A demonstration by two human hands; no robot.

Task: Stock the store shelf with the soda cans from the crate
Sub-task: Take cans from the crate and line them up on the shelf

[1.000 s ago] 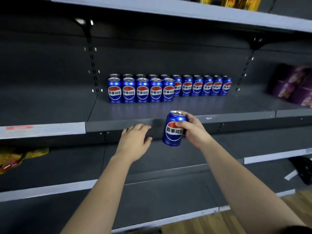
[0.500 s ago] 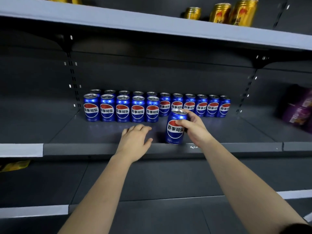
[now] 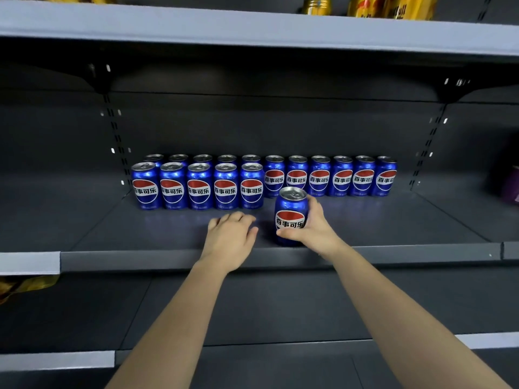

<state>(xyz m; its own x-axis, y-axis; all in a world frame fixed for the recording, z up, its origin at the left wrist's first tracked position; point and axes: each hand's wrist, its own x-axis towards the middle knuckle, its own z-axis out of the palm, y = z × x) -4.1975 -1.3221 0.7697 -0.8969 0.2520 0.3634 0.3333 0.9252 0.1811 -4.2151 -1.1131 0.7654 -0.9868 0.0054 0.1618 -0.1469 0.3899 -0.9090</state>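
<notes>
- The right hand (image 3: 314, 228) gripped a blue Pepsi can (image 3: 290, 217), fingers and thumb curled round its side. The can stood upright with its label facing outward.
- A second earlier this can had been held out in the air, lower than the front row (image 3: 198, 186) of five Pepsi cans and clear of the shelf (image 3: 393, 220). Now it was over the shelf board, just inside the front lip, nearer the person than the front row and off its right end.
- Whether its base had already touched the board could not be told. It sat very low, and the grip had not let go.
- The left hand (image 3: 230, 237) had come forward too, from the shelf lip to a spot just in front of the front row's right end. Its fingers were loosely straight, palm down, holding nothing. Whether it rested on the board or hung just above it was not clear.
- Behind the front row stood the back row (image 3: 320, 176), which ran on well past the front row's right end, so there was an open slot beside the fifth can.
- Judged from this, carrying had given way to placing. The likely next need was to slide the can back and left into that slot, in line with the front row, label forward.
- The risk was nudging the neighbouring cans, which stood packed close together.
- The crate was not in view.
- Well above the front row, gold cans (image 3: 393, 7) stood on the upper shelf (image 3: 252, 26). Far off its right end lay purple packs (image 3: 509, 178).
</notes>
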